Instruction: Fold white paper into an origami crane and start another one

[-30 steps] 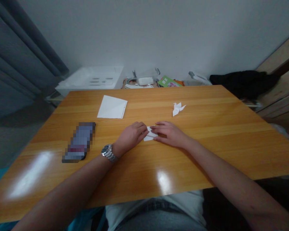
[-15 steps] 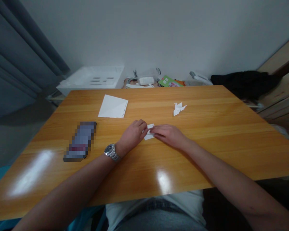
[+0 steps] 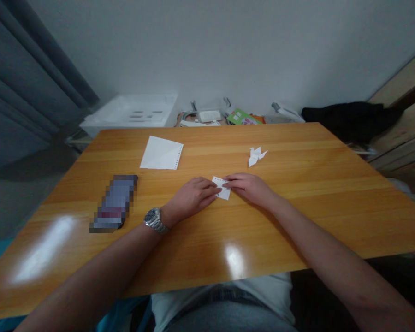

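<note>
A small folded piece of white paper (image 3: 223, 192) with punched holes along its far edge lies on the wooden table between my two hands. From the left, my left hand (image 3: 196, 193), with a metal watch at the wrist, has its fingertips and thumb on the paper's left side. My right hand (image 3: 251, 186) grips the opposite side, fingertips resting over the paper. Both sets of fingers are closed against it, and the thumbs are partly hidden. Beyond my right hand stands a folded white paper crane (image 3: 256, 156).
A white sheet (image 3: 162, 153) with a perforated edge lies at the back left of the table (image 3: 297, 157). A pixelated phone-like object (image 3: 113, 203) is left of my left hand. Behind the table are a white bin (image 3: 129, 113), a green booklet (image 3: 242, 117) and dark cloth (image 3: 352, 120).
The folded paper has shifted slightly right and turned. My left hand has moved from curled fingertips to longer, flatter fingers on the paper; my right hand has moved slightly right.
</note>
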Tool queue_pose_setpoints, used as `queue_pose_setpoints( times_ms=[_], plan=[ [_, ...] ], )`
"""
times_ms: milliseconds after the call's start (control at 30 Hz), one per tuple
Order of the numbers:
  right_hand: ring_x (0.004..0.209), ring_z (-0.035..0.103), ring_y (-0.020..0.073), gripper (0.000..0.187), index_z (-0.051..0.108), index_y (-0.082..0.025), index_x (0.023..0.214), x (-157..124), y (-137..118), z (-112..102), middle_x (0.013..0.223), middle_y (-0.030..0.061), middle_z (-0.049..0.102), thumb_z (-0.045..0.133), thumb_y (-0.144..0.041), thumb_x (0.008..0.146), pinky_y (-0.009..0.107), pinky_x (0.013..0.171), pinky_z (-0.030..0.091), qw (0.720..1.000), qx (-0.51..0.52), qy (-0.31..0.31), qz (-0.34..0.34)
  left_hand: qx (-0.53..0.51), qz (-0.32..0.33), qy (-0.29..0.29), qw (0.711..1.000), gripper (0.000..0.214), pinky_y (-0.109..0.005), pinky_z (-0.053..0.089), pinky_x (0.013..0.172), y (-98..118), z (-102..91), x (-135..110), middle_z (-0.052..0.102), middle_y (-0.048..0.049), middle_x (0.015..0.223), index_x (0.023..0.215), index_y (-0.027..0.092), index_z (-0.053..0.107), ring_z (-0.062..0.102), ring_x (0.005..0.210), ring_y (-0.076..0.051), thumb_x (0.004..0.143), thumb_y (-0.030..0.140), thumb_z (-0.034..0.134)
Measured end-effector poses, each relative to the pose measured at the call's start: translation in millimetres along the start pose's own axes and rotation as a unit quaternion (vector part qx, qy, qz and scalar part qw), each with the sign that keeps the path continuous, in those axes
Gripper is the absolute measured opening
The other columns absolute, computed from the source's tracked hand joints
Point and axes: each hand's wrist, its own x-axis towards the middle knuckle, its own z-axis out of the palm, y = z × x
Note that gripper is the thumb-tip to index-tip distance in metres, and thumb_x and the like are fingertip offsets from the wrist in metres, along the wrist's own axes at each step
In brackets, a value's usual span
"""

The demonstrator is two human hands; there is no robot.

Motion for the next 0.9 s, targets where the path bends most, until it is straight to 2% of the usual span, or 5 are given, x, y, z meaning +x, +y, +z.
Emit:
queue_pose_setpoints(
  times_ms=[133,233,467,633,900],
  plan=[
    [0.112,0.07,0.0237,0.026,0.078,-0.027,0.111,-0.2,5.9,0.6,0.124,0.0072,0.073,0.059,-0.016,0.097,0.039,0.095,0.056,1.0,0.003,0.003,-0.006,-0.003,0.014,-0.001,1.0,0.035,-0.04,0.046,0.112,2.7,5.7,-1.7,0.063,-0.0103,0.136,0.132,0.018,0.063,0.059,0.126,-0.023,0.104,0.033,0.048],
    [0.112,0.07,0.0236,0.026,0.077,-0.026,0.114,0.6,5.9,1.9,0.124,0.0086,0.073,0.058,-0.017,0.098,0.04,0.096,0.056,1.0,0.021,0.011,-0.002,0.014,0.005,-0.017,1.0,0.039,-0.039,0.05,0.11,4.4,10.5,-4.1,0.057,-0.0102,0.146,0.138,0.017,0.058,0.06,0.127,-0.024,0.104,0.034,0.047],
    [0.108,0.07,0.0236,0.022,0.076,-0.022,0.112,1.0,9.4,-0.4,0.118,0.0102,0.075,0.059,-0.022,0.098,0.043,0.095,0.056,0.998,0.035,0.049,0.036,0.069,-0.014,-0.038,0.997,0.041,-0.04,0.055,0.104,15.5,9.9,-4.8,0.059,-0.0139,0.142,0.137,0.012,0.057,0.063,0.125,-0.027,0.105,0.034,0.045],
    [0.106,0.07,0.024,0.021,0.079,-0.024,0.104,-1.7,13.7,-3.7,0.119,0.0098,0.074,0.059,-0.022,0.097,0.044,0.093,0.057,0.998,0.027,0.038,0.031,0.074,-0.029,-0.042,0.996,0.04,-0.038,0.058,0.098,20.8,7.4,-3.6,0.061,-0.0139,0.14,0.136,0.012,0.057,0.066,0.119,-0.026,0.106,0.033,0.042],
    [0.106,0.069,0.0239,0.019,0.077,-0.023,0.104,-0.8,13.2,-1.8,0.116,0.0091,0.075,0.059,-0.025,0.098,0.044,0.094,0.054,0.998,0.041,0.039,0.034,0.08,-0.02,-0.031,0.996,0.039,-0.038,0.058,0.096,21.0,8.6,-3.6,0.062,-0.0135,0.138,0.133,0.011,0.058,0.067,0.117,-0.026,0.106,0.033,0.041]
  ],
)
